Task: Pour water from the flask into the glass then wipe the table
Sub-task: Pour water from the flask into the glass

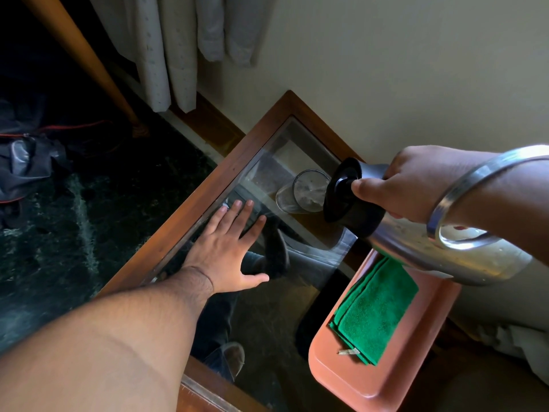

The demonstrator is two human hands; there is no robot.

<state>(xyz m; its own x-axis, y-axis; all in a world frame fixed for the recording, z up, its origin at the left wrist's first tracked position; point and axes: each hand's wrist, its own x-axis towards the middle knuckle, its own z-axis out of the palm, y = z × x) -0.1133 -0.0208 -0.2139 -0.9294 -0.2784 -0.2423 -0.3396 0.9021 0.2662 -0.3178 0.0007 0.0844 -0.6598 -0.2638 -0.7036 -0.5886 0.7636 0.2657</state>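
Note:
My right hand (416, 185) grips the steel flask (421, 251) near its black top, thumb pressed on the lid. The flask is tilted far over, its black spout (341, 188) right above the clear glass (306, 193). The glass stands on the glass-topped wooden table (237, 153) near the wall, and some water shows in it. My left hand (228, 248) lies flat on the tabletop with fingers spread, left of the glass and apart from it. A folded green cloth (377, 313) rests in an orange tray (356, 379) at the table's right side.
The wall runs close behind the table on the right. White curtains (184, 49) hang at the back. Dark marbled floor (74, 218) lies to the left, with a dark bag (26, 162) on it. A steel bangle (463, 197) circles my right wrist.

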